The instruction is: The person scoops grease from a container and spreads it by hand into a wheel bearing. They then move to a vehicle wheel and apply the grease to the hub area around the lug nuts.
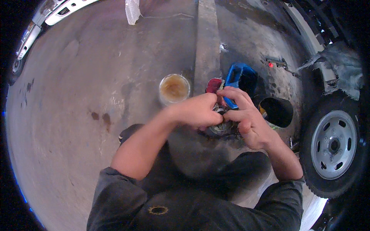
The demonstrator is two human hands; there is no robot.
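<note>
My hands meet above a dark, round metal part [220,129] low in front of me. My left hand [200,111] is closed, its curled fingers and thumb at the top of the part. Opposite it, my right hand [249,120] has its fingers bent inward, the fingertips meeting the left hand at the part. Whatever lies between the fingertips is mostly hidden. Just beyond the hands are a red piece [214,85], perhaps cloth, and a blue cut-open plastic container [231,79]. To their left stands a round tub [161,94] with cloudy tan contents.
A dark, open-mouthed container [278,111] lies right of my hands. Farther right are a wheel with a silver rim [323,150] and a torn grey cloth [341,63]. A tool with a red spot [280,63] lies beyond. Clear plastic [132,12] is at the far edge.
</note>
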